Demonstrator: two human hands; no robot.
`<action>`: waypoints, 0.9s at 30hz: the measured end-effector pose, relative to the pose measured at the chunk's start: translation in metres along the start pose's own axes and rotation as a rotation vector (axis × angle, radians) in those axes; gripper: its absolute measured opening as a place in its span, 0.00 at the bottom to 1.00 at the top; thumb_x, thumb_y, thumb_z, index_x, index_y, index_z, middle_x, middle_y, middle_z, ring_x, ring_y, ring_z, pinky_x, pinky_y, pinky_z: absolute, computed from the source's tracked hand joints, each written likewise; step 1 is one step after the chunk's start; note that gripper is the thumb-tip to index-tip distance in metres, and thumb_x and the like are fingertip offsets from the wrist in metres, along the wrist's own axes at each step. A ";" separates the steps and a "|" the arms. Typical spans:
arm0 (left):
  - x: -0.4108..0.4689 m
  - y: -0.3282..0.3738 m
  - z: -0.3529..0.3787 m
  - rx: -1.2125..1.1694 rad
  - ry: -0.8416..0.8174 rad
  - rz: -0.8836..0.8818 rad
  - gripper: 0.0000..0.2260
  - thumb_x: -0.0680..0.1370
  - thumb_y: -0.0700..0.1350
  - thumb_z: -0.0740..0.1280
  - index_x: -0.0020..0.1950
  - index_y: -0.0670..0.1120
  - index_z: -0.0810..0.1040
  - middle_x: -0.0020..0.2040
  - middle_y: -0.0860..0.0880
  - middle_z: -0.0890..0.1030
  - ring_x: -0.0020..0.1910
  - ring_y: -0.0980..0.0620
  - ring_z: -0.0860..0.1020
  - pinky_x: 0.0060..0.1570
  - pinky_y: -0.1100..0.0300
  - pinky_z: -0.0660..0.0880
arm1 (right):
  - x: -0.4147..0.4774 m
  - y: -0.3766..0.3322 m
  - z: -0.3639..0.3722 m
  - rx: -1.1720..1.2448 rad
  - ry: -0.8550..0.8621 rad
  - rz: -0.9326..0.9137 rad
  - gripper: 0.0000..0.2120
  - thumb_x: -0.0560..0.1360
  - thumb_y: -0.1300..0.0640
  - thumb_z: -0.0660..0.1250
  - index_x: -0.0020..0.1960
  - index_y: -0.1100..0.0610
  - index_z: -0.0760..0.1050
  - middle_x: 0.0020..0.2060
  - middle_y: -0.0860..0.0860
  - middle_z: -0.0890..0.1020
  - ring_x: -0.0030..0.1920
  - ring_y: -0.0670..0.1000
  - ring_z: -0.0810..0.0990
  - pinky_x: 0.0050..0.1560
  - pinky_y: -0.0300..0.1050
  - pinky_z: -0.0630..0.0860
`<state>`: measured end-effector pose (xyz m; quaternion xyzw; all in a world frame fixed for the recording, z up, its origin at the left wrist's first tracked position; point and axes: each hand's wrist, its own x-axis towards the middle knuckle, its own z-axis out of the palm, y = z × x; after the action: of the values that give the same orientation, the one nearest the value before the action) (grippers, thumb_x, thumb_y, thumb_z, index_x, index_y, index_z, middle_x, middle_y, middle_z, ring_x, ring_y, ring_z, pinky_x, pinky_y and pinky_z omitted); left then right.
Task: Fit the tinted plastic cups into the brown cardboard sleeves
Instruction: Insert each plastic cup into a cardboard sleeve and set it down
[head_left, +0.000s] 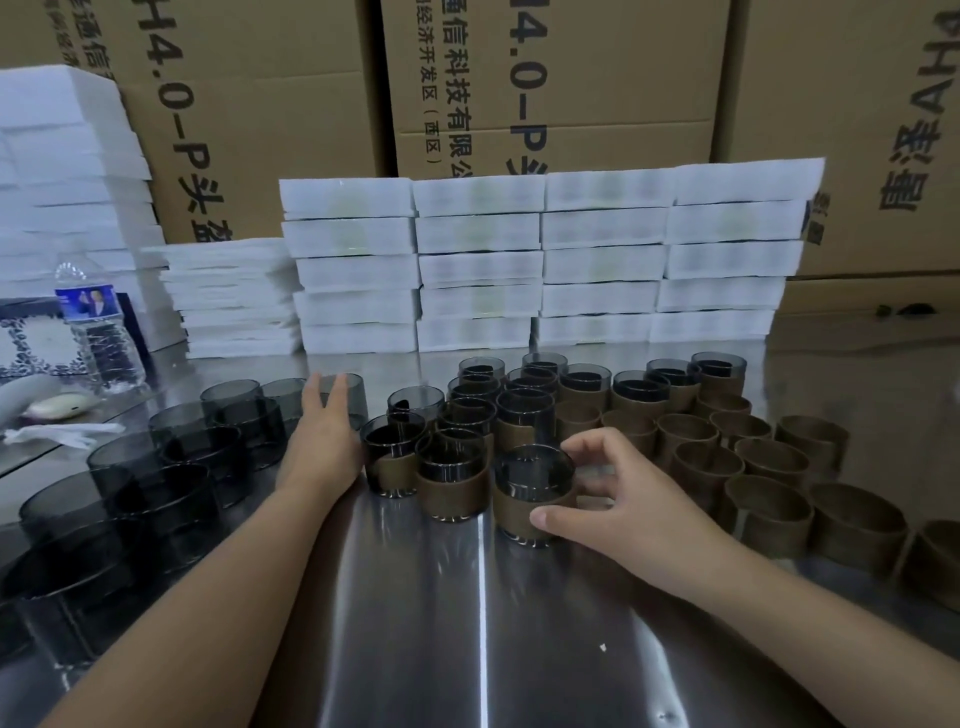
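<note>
A smoky tinted cup in a brown sleeve (530, 493) stands upright on the steel table (467, 623) at centre. My right hand (618, 493) curls round it, thumb on the sleeve's front, fingers at its right side. My left hand (324, 431) reaches out to a bare tinted cup (349, 387) farther back, its straight fingers lying against the cup's side. Several bare tinted cups (182, 457) fill the left of the table. Several sleeved cups (452, 478) cluster in the middle. Several empty brown sleeves (769, 506) stand at the right.
Stacks of white foam trays (545, 260) line the back of the table, with large cardboard cartons (571, 78) behind them. A water bottle (98, 327) stands at the far left beside a patterned box (31, 338). Bare steel lies near the front edge.
</note>
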<state>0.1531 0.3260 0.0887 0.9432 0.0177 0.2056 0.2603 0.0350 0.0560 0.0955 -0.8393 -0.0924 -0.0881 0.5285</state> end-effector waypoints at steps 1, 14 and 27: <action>0.001 0.000 0.000 0.007 -0.004 -0.025 0.33 0.78 0.32 0.60 0.80 0.46 0.50 0.80 0.45 0.43 0.60 0.37 0.74 0.55 0.46 0.74 | 0.000 0.000 0.001 -0.009 0.021 0.011 0.24 0.63 0.52 0.80 0.52 0.47 0.71 0.52 0.44 0.79 0.50 0.39 0.82 0.53 0.39 0.78; -0.010 0.003 -0.002 0.098 0.202 -0.059 0.08 0.75 0.41 0.67 0.51 0.44 0.70 0.65 0.43 0.70 0.41 0.38 0.75 0.38 0.51 0.66 | 0.003 0.001 -0.002 -0.132 0.119 -0.034 0.13 0.70 0.52 0.74 0.40 0.53 0.70 0.35 0.46 0.74 0.35 0.44 0.71 0.39 0.39 0.70; -0.016 0.016 -0.016 -0.347 0.455 0.046 0.18 0.70 0.47 0.78 0.47 0.47 0.69 0.47 0.51 0.75 0.44 0.47 0.75 0.43 0.57 0.66 | 0.000 -0.003 -0.003 -0.170 0.034 -0.019 0.12 0.70 0.53 0.74 0.38 0.53 0.71 0.27 0.43 0.73 0.26 0.38 0.70 0.29 0.30 0.67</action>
<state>0.1304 0.3179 0.1030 0.8143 0.0189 0.4176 0.4026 0.0346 0.0548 0.0995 -0.8787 -0.0838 -0.1149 0.4557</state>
